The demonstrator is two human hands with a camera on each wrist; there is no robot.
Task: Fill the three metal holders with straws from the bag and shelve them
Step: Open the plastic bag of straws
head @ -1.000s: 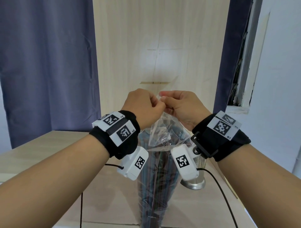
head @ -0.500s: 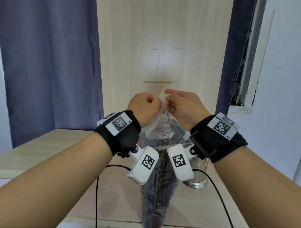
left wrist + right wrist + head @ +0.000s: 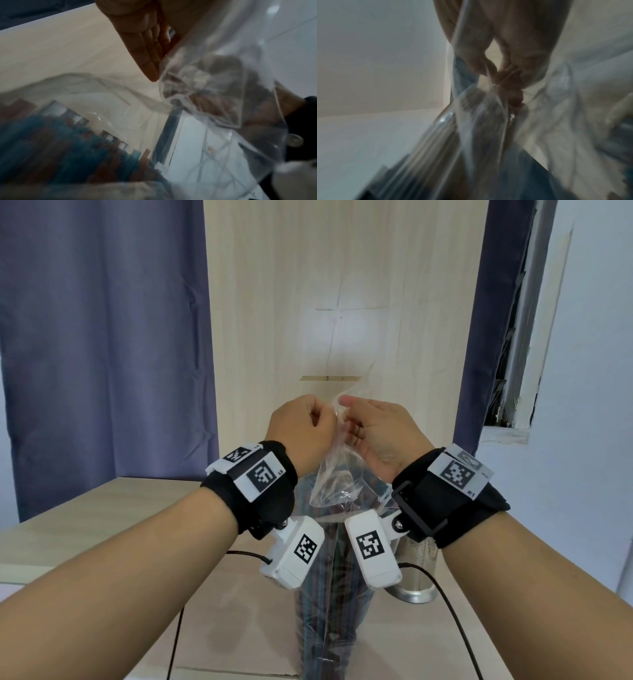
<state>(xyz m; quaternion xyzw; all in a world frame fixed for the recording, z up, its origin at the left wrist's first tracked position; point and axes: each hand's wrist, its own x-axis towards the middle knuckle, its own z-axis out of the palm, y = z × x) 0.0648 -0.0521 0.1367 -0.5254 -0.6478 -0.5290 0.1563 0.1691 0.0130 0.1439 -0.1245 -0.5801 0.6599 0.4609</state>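
Note:
A tall clear plastic bag (image 3: 337, 484) packed with dark blue and red straws (image 3: 329, 604) stands upright on the wooden table (image 3: 102, 518). My left hand (image 3: 303, 426) and right hand (image 3: 373, 426) meet above it, each pinching the bag's crumpled top edge between curled fingers. In the left wrist view the straws (image 3: 56, 151) show blurred through the plastic (image 3: 214, 94). The right wrist view is blurred, with the fingers (image 3: 508, 83) closed on the plastic film (image 3: 481, 121). One perforated metal holder (image 3: 416, 570) stands on the table behind my right wrist.
A pale wooden panel (image 3: 342, 302) rises straight ahead, with blue curtains (image 3: 102, 337) on both sides. A white wall and window frame (image 3: 520, 337) lie to the right. Black cables (image 3: 455, 621) trail from both wrist cameras across the table.
Both hands stay pinched on the bag top and have shifted slightly lower in the view, and the bag's mouth looks a little more spread.

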